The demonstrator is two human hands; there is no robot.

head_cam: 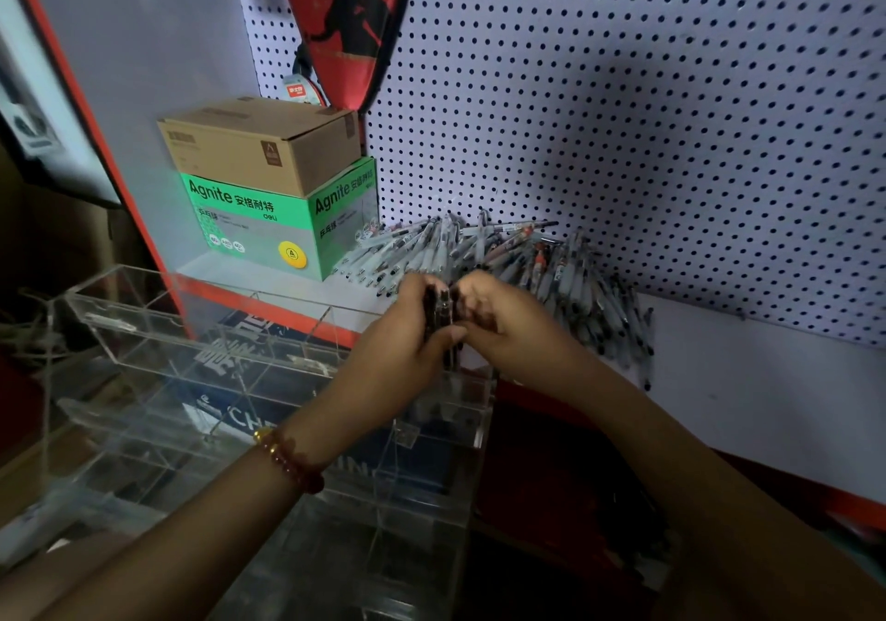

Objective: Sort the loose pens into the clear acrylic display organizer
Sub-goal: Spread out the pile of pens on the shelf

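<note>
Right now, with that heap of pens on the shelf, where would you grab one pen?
Probably pinch a pen at the front edge of the heap by the middle of its barrel, coming from above and in front. The pegboard closes off the back, and these outer pens lie flat and least buried.

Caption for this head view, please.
Left hand and right hand grip a bundle of dark pens above the clear acrylic organizer; loose pen pile lies on the shelf behind.
</note>
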